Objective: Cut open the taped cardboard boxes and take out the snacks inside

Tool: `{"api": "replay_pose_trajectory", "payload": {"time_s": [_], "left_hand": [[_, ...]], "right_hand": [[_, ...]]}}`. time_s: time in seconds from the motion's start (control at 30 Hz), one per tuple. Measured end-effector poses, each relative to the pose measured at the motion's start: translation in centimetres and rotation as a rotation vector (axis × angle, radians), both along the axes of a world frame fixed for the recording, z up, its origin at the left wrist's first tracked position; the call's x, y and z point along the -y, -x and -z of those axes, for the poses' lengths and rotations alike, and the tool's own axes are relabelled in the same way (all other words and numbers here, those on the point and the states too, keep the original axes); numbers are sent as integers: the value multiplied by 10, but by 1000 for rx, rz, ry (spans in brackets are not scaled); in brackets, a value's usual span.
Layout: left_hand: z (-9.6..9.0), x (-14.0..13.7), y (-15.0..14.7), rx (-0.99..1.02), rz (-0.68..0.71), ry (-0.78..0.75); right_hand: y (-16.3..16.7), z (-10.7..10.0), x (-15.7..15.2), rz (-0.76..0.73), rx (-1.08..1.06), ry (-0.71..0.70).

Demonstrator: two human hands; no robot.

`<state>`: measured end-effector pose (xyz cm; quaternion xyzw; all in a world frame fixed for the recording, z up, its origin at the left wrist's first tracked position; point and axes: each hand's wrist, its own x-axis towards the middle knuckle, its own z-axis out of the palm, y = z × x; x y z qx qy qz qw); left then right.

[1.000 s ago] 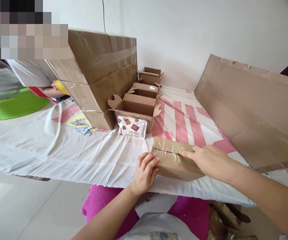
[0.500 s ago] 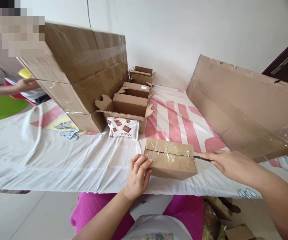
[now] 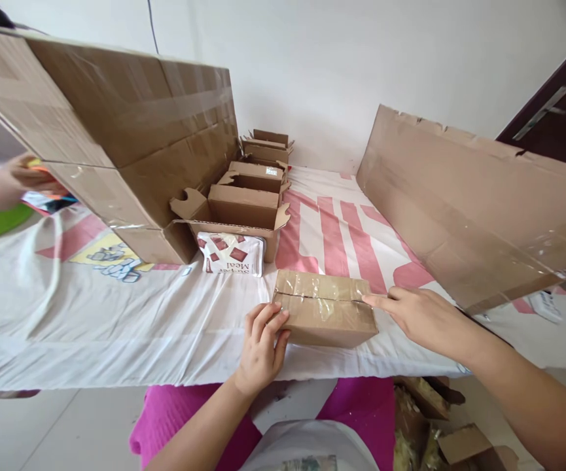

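Shifted since half a second back: right hand [image 3: 420,317], from just off the right end of the box [image 3: 346,318] to index fingertip touching that end, at the seam [image 3: 307,297]; left hand [image 3: 263,343] unchanged at the left end. Left: fingers slightly spread over the corner, thumb low at the near side, apparently bracing. Right: index stretched out, other fingers folded; can't tell whether pinching anything. Thin dark strip [image 3: 489,330] along the right wrist's upper edge, can't tell if held. Box: flat on the cloth [image 3: 204,320], close to its near edge, between the hands, flaps closed, clear tape [image 3: 316,286] across the top. Step in hand, as judged: work at the taped seam, right end. Next move there likely to call for a firm left-hand brace and fine fingertip control. Beyond the box: pouch [image 3: 233,255], upright against the nearest of the open boxes [image 3: 243,208], all in a row; stack [image 3: 130,98] left of the row, carton [image 3: 459,196] at right. Far left: another person's hand [image 3: 15,175] at a yellow-and-orange thing [image 3: 48,180]. Cardboard [image 3: 464,443] on the floor, lower right.
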<state>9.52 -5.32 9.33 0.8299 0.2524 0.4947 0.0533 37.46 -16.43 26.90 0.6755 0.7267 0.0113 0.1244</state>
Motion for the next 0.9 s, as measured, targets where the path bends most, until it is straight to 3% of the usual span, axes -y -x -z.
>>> {"api": "replay_pose_trajectory", "payload": {"time_s": [0.23,0.6,0.73,0.9], "left_hand": [[-1,-2,1,-15,0,-45],[-3,2,2,12,-2,5],[-12,2,3,82,-32,147],[-22,-10,6,127,-42,412]], "right_hand": [[-4,-3,1,-16,29,0],[-39,4,25,189,4,36],[-55,35,25,266,-103,-58],[-56,103,17,279,-148,-26]]}}
